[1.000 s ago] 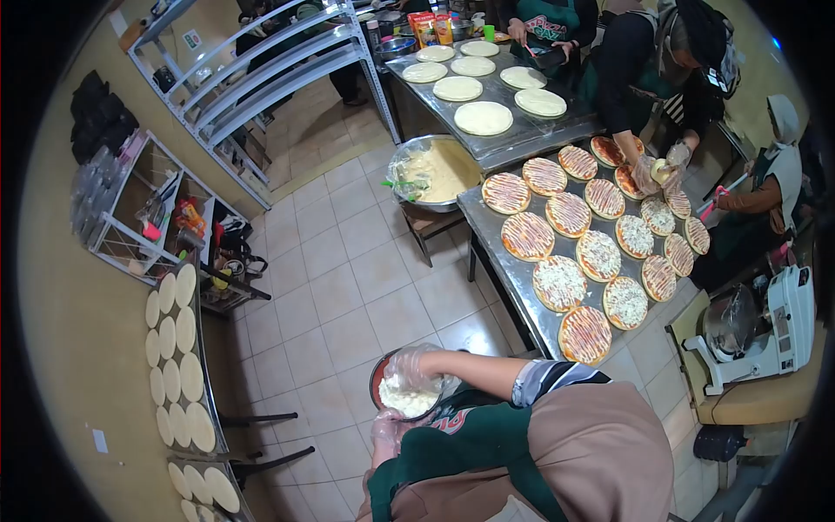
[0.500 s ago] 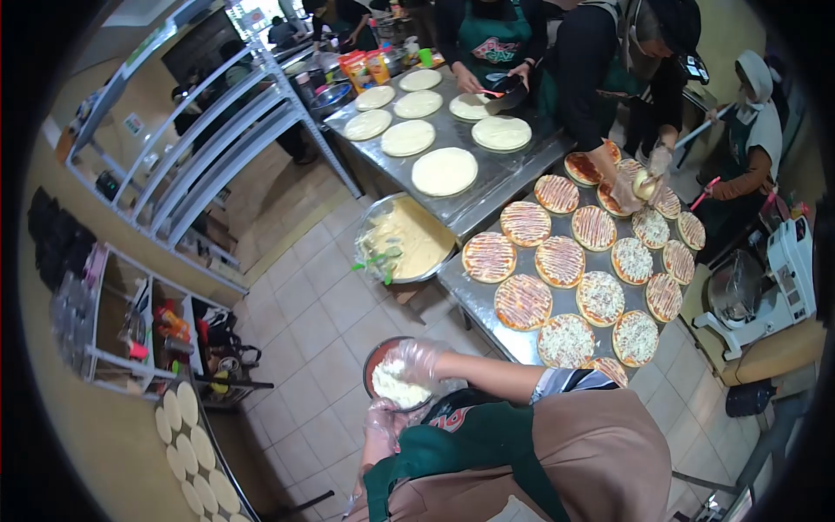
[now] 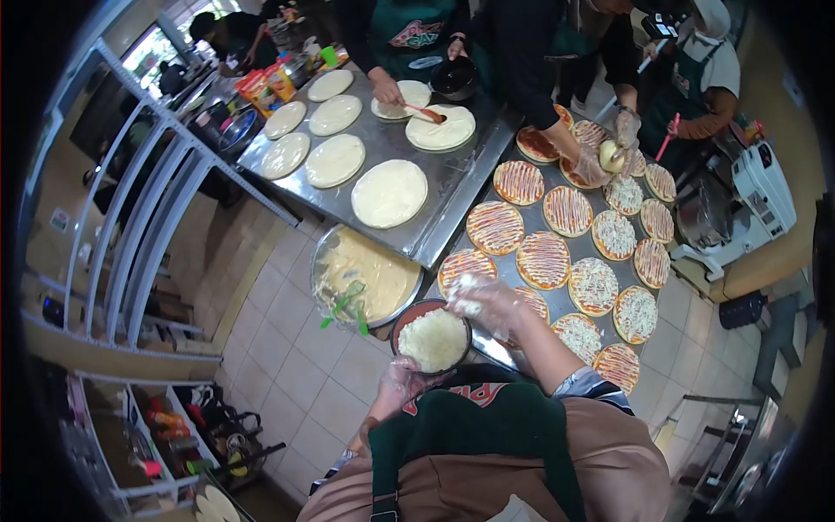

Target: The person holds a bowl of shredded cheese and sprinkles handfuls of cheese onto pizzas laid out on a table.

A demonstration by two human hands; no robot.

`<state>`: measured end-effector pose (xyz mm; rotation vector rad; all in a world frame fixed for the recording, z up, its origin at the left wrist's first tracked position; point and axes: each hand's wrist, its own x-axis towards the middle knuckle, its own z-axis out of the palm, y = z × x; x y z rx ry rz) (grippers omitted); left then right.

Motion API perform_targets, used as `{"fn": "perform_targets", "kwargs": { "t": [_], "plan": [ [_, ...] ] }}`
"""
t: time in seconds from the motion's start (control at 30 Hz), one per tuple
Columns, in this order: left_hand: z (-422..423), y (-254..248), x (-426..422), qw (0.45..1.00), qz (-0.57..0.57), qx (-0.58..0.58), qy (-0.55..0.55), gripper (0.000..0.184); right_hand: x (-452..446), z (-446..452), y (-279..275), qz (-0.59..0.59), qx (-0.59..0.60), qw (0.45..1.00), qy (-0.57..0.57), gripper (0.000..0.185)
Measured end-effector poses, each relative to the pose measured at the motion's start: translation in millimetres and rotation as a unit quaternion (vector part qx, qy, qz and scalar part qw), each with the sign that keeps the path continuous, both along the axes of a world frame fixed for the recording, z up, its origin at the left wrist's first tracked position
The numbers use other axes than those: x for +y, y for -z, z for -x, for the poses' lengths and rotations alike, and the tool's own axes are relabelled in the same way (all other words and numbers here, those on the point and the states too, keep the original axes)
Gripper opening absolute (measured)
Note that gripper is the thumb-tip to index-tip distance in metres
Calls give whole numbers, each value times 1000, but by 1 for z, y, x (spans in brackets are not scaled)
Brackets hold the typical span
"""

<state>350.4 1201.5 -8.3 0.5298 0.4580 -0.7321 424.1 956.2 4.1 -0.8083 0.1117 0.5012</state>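
Observation:
My left hand [image 3: 402, 381], in a clear plastic glove, grips the near-left side of a dark-rimmed bowl [image 3: 410, 317]. White grated cheese [image 3: 433, 341] fills much of the bowl. Just right of it, my gloved right hand [image 3: 489, 308] is closed around a clump of the same cheese, white shreds showing at the fingers. That hand is above the near-left corner of a metal table, over pizzas with red and pale stripes [image 3: 544, 259]. Farther right lie pizzas strewn with white shreds [image 3: 594, 286]. My right hand partly covers the nearest striped ones.
A large basin of pale batter-like mix [image 3: 370, 274] stands left of the bowl. Behind, a second metal table [image 3: 261, 161] carries pale round bases [image 3: 390, 193]. One co-worker spreads red sauce with a brush or spatula [image 3: 426, 111]; another's gloved hands [image 3: 600, 161] work over pizzas. A mixer [image 3: 739, 204] stands right.
My right hand has come out of the bowl with cheese and moved right, over the pizzas. My left hand and the bowl are nearer the table. The co-worker's red tool now touches a base.

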Motion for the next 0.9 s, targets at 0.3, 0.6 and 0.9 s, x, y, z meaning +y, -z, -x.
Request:
{"fn": "perform_targets", "kwargs": {
  "t": [0.3,0.6,0.9],
  "plan": [
    [-111,-1,58,995,-37,8,87,61,-69,-82,68,-3,162,949,270,23],
    [-152,-15,86,994,-62,34,83,69,-91,-129,90,486,70,863,114,35],
    [-154,-6,111,994,-83,46,54,63,-92,-171,132,586,168,791,46,28]
  ]
}}
